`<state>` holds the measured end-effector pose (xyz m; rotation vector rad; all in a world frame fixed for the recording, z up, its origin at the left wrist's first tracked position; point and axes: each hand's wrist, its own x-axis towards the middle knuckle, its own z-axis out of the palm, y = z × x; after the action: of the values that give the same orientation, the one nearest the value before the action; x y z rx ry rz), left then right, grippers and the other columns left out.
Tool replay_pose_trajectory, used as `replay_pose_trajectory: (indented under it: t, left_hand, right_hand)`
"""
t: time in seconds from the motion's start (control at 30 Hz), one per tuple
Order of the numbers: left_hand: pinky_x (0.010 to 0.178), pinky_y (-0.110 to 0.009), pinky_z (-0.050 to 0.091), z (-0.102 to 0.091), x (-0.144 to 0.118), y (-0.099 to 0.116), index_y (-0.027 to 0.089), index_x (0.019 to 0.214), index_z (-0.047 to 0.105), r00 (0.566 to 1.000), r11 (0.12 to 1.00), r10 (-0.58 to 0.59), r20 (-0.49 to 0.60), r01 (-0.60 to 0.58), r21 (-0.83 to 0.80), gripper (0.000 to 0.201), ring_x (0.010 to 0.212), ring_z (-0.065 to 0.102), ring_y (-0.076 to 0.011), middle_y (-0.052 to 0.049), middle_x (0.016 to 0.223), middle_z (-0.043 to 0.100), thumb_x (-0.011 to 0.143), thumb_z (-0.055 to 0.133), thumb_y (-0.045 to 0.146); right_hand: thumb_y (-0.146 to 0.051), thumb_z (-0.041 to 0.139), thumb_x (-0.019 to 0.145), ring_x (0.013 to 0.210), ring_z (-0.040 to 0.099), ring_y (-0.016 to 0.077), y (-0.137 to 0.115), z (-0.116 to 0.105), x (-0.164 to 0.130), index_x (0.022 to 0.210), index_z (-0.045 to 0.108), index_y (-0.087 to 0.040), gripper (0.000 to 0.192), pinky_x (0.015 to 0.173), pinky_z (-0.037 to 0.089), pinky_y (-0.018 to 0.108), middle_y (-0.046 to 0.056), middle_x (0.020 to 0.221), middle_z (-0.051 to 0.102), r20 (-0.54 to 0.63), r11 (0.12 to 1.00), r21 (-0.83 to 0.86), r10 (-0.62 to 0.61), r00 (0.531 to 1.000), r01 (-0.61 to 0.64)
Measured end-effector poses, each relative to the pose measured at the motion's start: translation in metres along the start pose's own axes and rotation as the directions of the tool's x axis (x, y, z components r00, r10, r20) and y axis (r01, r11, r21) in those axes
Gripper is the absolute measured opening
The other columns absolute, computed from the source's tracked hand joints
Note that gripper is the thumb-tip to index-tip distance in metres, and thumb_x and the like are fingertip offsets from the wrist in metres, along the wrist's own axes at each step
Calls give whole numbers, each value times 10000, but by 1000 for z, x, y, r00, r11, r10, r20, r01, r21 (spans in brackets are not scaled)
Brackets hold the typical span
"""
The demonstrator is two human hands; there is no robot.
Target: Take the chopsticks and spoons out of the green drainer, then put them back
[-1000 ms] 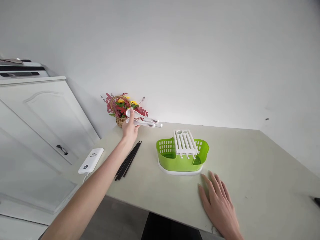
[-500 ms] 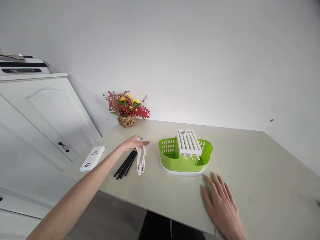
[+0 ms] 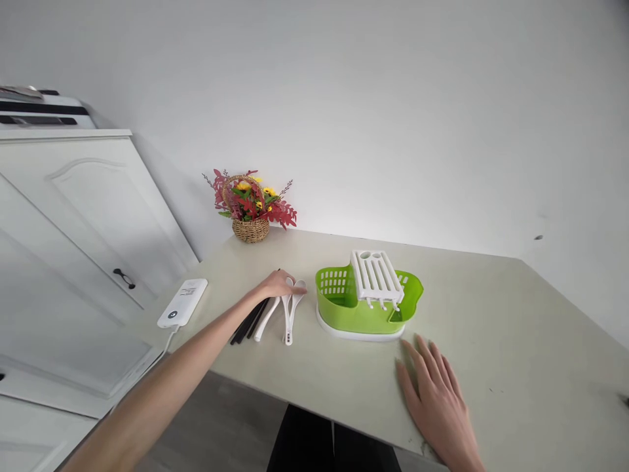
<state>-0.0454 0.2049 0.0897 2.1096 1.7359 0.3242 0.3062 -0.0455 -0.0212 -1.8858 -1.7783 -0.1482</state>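
Worktop (image 3: 491, 341), bearing green cutlery drainer (image 3: 366, 309); right hand (image 3: 439, 403), flat, fingers spread, holding nothing; left hand (image 3: 279, 286), fingers loosely laid over bowls of white spoons (image 3: 289, 313) beside black chopsticks (image 3: 248, 320)—handles point toward viewer, best released gently, kept parallel.

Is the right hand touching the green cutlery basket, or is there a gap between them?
Apart. In the head view, the right hand lies flat on the table, with bare tabletop between its fingertips and the green cutlery basket.

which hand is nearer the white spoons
Left. The left hand rests on the spoons' bowl ends; the right hand lies flat on the table, beyond the green caddy.
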Motion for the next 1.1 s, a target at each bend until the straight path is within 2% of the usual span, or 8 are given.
replay_pose_trajectory:
  t: [0.1, 0.37, 0.5, 0.67, 0.77, 0.87, 0.97, 1.1]
  left_hand:
    - [713, -265, 478, 9, -4, 0, 233, 829, 817, 999, 1000, 10, -37, -10, 0, 568, 874, 694, -243, -39, 846, 753, 613, 775, 757]
    - [650, -268, 425, 26, -8, 3, 226, 734, 766, 988, 999, 40, -151, -42, -9, 475, 681, 616, -193, 4, 609, 648, 777, 663, 688]
    - [722, -286, 458, 31, -10, 8, 229, 725, 743, 977, 997, 66, -205, -70, -12, 469, 766, 655, -217, -31, 739, 727, 851, 606, 659]
    - [840, -312, 486, 35, -14, 12, 235, 850, 755, 958, 996, 82, -274, -88, -9, 436, 975, 680, -258, -74, 1001, 764, 909, 577, 629]
    - [829, -310, 494, 30, -15, 11, 226, 908, 742, 946, 994, 97, -309, -106, -13, 438, 929, 675, -235, -69, 1000, 736, 942, 550, 619]
    - [837, -317, 500, 16, -14, 7, 205, 927, 709, 908, 992, 100, -408, -123, -32, 436, 846, 658, -208, -66, 961, 700, 981, 504, 586]
    - [909, -339, 493, -1, -13, 3, 178, 971, 674, 873, 991, 92, -479, -128, -44, 362, 892, 655, -213, -91, 1010, 683, 1003, 480, 482]
    - [895, -340, 489, -13, -22, 8, 179, 965, 655, 886, 991, 102, -453, -131, -33, 200, 909, 650, -223, -83, 977, 675, 943, 561, 354]
  right_hand:
    - [-547, 283, 1048, 1567, 280, 308, 0, 0, 0, 1483, 544, -174, 630, 1262, 286, 553, 100, 1639, 430, 5, 1000, 3, 5, 1000, -5]
    - [-533, 280, 1052, 1569, 272, 304, 0, -1, 0, 1484, 541, -178, 617, 1266, 278, 549, 98, 1631, 443, 3, 1000, 8, 7, 1000, -7]
    - [-526, 299, 1051, 1567, 275, 313, 0, 0, 0, 1487, 534, -171, 609, 1263, 277, 554, 109, 1625, 450, -3, 1000, 16, -7, 1000, 8]
    - [-513, 314, 1050, 1569, 272, 305, -1, 0, 1, 1501, 518, -194, 589, 1267, 269, 551, 90, 1633, 441, 1, 1000, 29, 12, 1000, -12]
    - [-511, 318, 1049, 1571, 266, 305, -1, -1, 0, 1495, 522, -185, 589, 1270, 262, 549, 94, 1637, 435, 10, 999, 36, 10, 1000, -10]
    - [-509, 314, 1050, 1577, 249, 305, -2, -2, 0, 1496, 519, -179, 591, 1273, 255, 547, 97, 1639, 431, 11, 999, 35, 3, 1000, -3]
    - [-513, 308, 1051, 1578, 245, 304, -1, -2, -1, 1502, 512, -181, 597, 1272, 258, 547, 92, 1641, 429, 5, 1000, 29, 0, 1000, 0]
    - [-525, 306, 1050, 1577, 248, 304, -1, -2, -1, 1499, 518, -185, 601, 1271, 264, 549, 88, 1635, 439, 1, 999, 32, -2, 1000, 2]
